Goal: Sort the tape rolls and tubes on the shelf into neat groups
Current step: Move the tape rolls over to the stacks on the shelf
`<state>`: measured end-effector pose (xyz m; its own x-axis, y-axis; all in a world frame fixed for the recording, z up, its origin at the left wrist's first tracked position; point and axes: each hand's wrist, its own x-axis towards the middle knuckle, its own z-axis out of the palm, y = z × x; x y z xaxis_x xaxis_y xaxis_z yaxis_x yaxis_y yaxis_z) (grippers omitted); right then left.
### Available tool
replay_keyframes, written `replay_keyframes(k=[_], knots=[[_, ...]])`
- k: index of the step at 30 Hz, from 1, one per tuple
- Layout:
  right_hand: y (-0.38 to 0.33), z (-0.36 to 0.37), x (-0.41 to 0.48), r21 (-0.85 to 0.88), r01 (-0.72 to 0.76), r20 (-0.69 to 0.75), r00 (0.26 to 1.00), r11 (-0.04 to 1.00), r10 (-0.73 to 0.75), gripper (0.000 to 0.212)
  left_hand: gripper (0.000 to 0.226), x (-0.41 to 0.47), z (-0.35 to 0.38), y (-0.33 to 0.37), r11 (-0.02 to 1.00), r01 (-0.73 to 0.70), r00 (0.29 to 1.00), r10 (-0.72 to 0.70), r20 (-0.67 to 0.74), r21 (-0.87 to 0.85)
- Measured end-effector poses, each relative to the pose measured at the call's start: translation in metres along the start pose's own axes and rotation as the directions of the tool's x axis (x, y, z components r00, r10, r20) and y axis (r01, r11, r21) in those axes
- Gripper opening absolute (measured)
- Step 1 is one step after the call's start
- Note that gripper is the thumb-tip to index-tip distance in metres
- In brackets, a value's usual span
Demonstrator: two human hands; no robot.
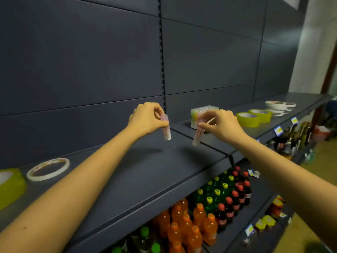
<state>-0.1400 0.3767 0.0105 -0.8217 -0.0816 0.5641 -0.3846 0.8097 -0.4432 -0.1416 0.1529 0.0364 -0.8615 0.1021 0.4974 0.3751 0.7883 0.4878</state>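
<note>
— So, what are we holding?
— Our left hand (145,117) pinches the left tube (167,131) above the shelf (145,170). Our right hand (221,125) pinches the right tube (197,137), tilted, nearby.
— And the rest?
— A tube pack (204,110) stands behind our right hand, with yellow tape rolls (248,119) and white tape rolls (275,105) farther right.
</note>
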Motion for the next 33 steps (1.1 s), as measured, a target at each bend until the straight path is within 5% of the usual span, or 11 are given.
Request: replay_keyframes(k=[14,33], knots=[[0.153,-0.047,0.015,0.069,0.0,-0.095,0.995,0.998,0.007,0.018,0.013,0.047,0.131,0.082,0.999,-0.051,0.997,0.052,-0.059,0.02],[0.226,-0.009,0.142,0.142,0.124,0.025,0.991,0.982,-0.128,0.011,0.008,0.151,0.213,0.08,0.955,0.018,0.992,0.019,-0.121,0.298]])
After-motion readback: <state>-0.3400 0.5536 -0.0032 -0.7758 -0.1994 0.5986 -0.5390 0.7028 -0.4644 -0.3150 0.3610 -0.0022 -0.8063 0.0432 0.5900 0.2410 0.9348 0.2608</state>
